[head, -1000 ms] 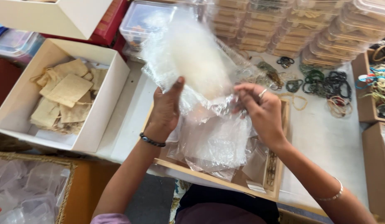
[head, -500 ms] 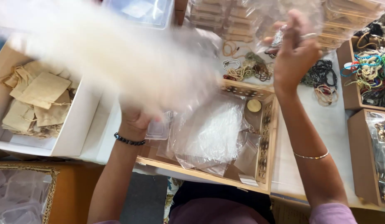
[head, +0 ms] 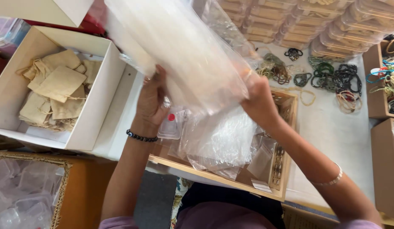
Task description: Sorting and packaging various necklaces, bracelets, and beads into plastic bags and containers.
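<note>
left hand (head: 152,99) grasping clear plastic bag (head: 184,51) | right hand (head: 258,101) pinching its other lower corner, probably | bag rises up-left from both grips, above wooden tray (head: 286,169); hands equally near

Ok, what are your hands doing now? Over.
Left hand and right hand both gripping a big clear plastic bag, lifted above the wooden tray. Smaller clear bags piled underneath. Nothing blocking.

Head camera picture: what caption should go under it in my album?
Both hands, left hand and right hand, hold up a clear plastic bag above a wooden tray.
</note>
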